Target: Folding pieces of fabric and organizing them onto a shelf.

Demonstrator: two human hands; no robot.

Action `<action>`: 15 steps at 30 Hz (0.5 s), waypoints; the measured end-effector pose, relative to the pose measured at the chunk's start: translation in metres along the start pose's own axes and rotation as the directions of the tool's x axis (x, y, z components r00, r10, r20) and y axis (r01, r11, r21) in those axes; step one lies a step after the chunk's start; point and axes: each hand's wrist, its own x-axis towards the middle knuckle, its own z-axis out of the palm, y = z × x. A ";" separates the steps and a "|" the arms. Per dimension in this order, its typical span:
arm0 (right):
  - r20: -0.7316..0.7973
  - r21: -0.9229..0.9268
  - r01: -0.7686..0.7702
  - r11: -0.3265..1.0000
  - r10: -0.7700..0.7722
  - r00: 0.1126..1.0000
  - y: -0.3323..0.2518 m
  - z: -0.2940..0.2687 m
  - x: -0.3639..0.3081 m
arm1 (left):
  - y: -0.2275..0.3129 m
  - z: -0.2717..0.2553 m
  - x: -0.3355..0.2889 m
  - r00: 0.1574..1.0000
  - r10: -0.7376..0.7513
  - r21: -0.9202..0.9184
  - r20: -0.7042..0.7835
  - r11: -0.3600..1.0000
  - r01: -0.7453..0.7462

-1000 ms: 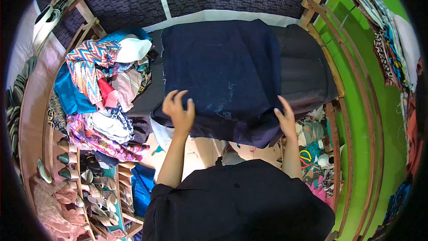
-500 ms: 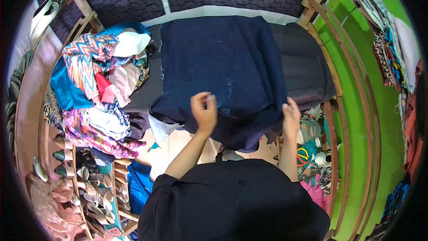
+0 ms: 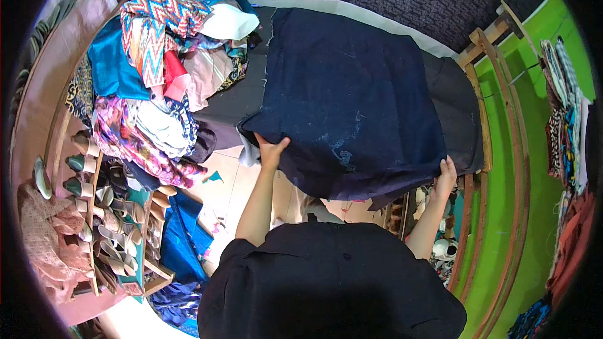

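A large navy cloth [image 3: 352, 94] with a frayed left edge lies spread over a dark grey table cover [image 3: 457, 103]. Pale marks show on its lower middle, and its near edge hangs over the front. My left hand [image 3: 271, 152] grips the cloth near its lower left corner, thumb in sight and some fingers hidden by the fabric. At the lower right corner, my right hand [image 3: 445, 177] has its fingers closed on the edge. Beside my left hand a bit of light grey fabric [image 3: 250, 152] hangs down.
To the left is a heap of mixed cloths [image 3: 164, 75], including a zigzag-patterned cloth [image 3: 154, 44]. Shoe racks [image 3: 113, 232] stand lower left, near blue fabric [image 3: 183, 232] on the floor. Wooden rails [image 3: 512, 119] run along the green wall, with hanging fabrics [image 3: 562, 113] at far right.
My left hand has come down from above the cloth and taken hold of its lower left corner. My right hand stays at the right edge. The whole view has swung leftward.
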 end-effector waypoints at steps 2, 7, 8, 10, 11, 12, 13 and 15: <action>0.023 -0.012 -0.022 1.000 0.022 1.000 0.004 -0.002 -0.006 | -0.014 -0.019 0.013 0.979 -0.089 0.349 -0.181 0.925 0.148; 0.099 -0.026 -0.061 0.998 0.064 0.993 0.013 -0.011 -0.007 | 0.014 -0.035 0.027 0.993 -0.034 -0.244 0.118 0.968 0.062; 0.110 -0.035 -0.074 0.997 0.078 0.991 0.012 -0.010 -0.010 | 0.017 -0.040 0.028 0.992 -0.038 -0.241 0.118 0.968 0.065; 0.082 -0.015 -0.104 0.994 0.105 0.991 0.013 -0.009 -0.009 | 0.024 -0.047 0.033 0.976 -0.120 -0.175 0.181 0.973 0.152; 0.057 0.008 -0.128 0.992 0.128 0.990 0.014 -0.008 -0.008 | 0.026 -0.047 0.034 0.974 -0.145 -0.162 0.174 0.971 0.174; 0.060 0.010 -0.129 0.992 0.128 0.990 0.014 -0.007 -0.007 | 0.028 -0.049 0.035 0.975 -0.143 -0.161 0.172 0.972 0.171; 0.036 -0.009 -0.149 0.989 0.149 0.988 0.015 -0.007 -0.007 | 0.031 -0.052 0.035 0.972 -0.203 -0.119 0.119 0.969 0.217; 0.016 -0.025 -0.170 0.985 0.170 0.985 0.021 -0.009 -0.006 | 0.035 -0.052 0.034 0.990 -0.125 -0.128 0.064 0.983 0.132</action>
